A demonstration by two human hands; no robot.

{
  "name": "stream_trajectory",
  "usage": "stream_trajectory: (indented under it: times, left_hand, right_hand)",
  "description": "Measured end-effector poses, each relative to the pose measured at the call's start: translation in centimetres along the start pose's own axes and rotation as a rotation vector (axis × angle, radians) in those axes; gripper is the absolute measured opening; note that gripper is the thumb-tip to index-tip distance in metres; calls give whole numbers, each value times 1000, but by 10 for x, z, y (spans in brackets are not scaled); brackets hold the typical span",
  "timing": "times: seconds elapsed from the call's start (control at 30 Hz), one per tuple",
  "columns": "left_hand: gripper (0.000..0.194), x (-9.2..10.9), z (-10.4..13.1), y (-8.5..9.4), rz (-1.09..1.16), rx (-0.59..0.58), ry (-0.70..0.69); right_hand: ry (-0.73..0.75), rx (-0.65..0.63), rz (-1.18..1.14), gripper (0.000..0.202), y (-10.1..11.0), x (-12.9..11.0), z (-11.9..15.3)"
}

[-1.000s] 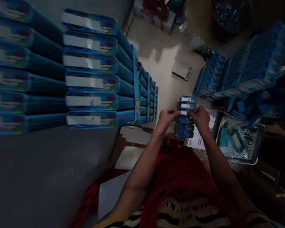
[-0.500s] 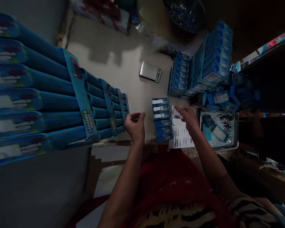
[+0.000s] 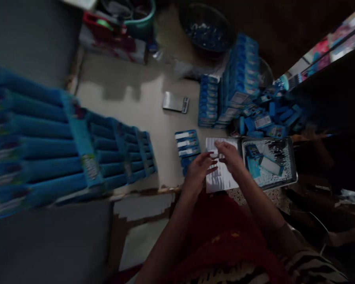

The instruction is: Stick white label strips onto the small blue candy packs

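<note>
Over the white label sheet (image 3: 225,175), my right hand (image 3: 229,156) pinches with thumb and index finger; what it holds is too small and blurred to make out. Just left of it, my left hand (image 3: 199,167) has its fingers apart, near the sheet's left edge. It partly covers a short row of blue boxes (image 3: 187,142); the upper three carry white labels, and the lower ones show none.
At the left stand long stacked blue boxes (image 3: 47,148). A small scale (image 3: 175,101) lies mid-table. Blue box stacks (image 3: 208,100), loose blue boxes (image 3: 263,121) and a metal tray (image 3: 294,165) are at right. A dark bowl (image 3: 207,31) sits behind. Another person's hand (image 3: 313,132) shows at right.
My left hand has moved right, from beside the long blue boxes to the label sheet. My right hand stays over the sheet. The view has shifted, and the other person's hand is now visible.
</note>
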State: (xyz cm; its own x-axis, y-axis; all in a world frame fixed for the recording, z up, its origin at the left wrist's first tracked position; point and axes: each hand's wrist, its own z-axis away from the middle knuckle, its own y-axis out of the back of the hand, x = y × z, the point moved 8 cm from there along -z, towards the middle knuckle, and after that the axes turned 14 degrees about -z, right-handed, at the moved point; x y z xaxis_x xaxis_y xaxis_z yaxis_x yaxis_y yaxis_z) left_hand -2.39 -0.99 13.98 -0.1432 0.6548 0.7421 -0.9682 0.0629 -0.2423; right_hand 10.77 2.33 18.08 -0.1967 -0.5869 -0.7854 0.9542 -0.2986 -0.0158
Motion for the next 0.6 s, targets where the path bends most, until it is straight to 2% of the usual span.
stream_trajectory:
  times: [0.13,0.23,0.33,0.43,0.5,0.53,0.6]
  left_hand:
    - [52,4,-2,0,-60,138,-22]
    - [45,15,-5,-1,-130,141,-14]
    - [39,36,-3,-1,-310,164,-47]
    - [33,64,7,-5,-631,213,-162]
    - [33,80,15,-5,-797,274,-221]
    - [34,87,19,-3,-838,320,-233]
    - [35,97,25,7,-871,428,-231]
  right_hand:
    - [-38,-7,-140,65,10,3,0]
    - [-50,-74,-221,60,29,3,0]
    - [-53,-125,-342,64,56,14,-1]
    - [-67,-120,-354,57,84,39,-3]
    - [-1,-74,-201,46,113,45,-5]
    - [83,-7,-79,39,135,38,-6]
    - [362,241,210,26,194,1,-5]
